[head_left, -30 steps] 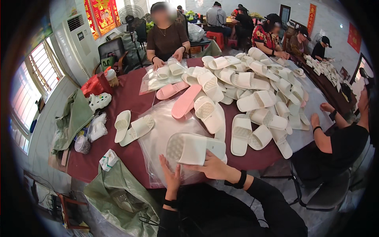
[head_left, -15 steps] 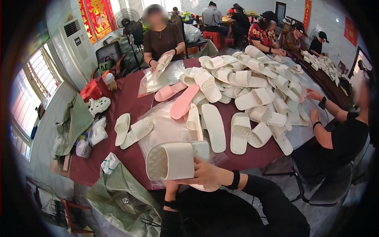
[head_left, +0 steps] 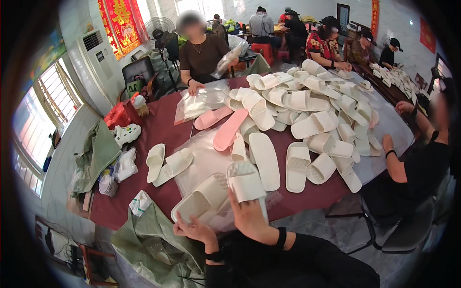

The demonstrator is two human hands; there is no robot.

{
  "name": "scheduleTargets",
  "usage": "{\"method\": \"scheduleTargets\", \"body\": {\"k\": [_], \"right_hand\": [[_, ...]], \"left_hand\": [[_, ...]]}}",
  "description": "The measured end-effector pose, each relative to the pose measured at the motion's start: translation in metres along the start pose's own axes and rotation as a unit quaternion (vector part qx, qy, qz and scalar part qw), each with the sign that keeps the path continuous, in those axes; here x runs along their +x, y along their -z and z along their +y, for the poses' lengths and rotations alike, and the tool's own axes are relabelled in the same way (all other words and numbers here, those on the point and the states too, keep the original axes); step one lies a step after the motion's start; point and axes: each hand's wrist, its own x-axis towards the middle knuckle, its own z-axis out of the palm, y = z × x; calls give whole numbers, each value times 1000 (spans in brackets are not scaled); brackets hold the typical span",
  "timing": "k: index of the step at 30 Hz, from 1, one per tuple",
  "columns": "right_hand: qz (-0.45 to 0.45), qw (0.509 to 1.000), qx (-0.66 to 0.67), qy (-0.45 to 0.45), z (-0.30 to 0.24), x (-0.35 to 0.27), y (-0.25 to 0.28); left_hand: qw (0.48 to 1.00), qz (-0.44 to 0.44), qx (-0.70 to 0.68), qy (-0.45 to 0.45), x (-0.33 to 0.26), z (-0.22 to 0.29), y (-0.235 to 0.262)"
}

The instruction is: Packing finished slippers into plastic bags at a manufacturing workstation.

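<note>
A white slipper [head_left: 245,181] stands toe up in my right hand [head_left: 253,222], whose fingers grip it at the strap. Just left of it, another white slipper [head_left: 196,204] lies tilted at the table's near edge. My left hand [head_left: 198,231] is at that slipper's lower rim, fingers apart, the fingertips at or close to its edge. Beneath and beyond both slippers spreads a clear plastic bag [head_left: 205,152]. A white slipper lying sole up [head_left: 264,161] is to the right, and a pink slipper [head_left: 230,129] lies farther off.
A large heap of white slippers [head_left: 312,103] covers the table's far right. One white pair [head_left: 173,166] lies on the left of the dark red cloth [head_left: 144,192]. Green sacking [head_left: 156,240] hangs at the near left. Co-workers sit across and to the right.
The two white slippers, held together before, are now apart: one lowered to the left by my left hand, the other upright in my right. The person opposite has lifted a bagged item aside.
</note>
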Motion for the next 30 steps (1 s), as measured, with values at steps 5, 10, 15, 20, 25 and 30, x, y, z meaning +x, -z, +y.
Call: {"method": "scheduleTargets", "body": {"k": [5,10,15,20,25,30], "right_hand": [[-109,988,108,-37,-11,20,-23],[-114,980,149,70,20,38,-32],[-13,986,157,-62,70,51,-7],[-197,931,-17,-306,138,48,-25],[-233,928,-76,-282,154,40,-33],[-237,913,10,-331,180,54,-18]], "left_hand": [[998,36,23,-48,-8,11,9],[992,-95,-81,6,-33,21,18],[874,-209,-318,303,-27,7,29],[792,-319,-342,392,-23,14,22],[769,-331,-320,443,-22,6,8],[768,-276,-385,431,-25,-18,-1]]}}
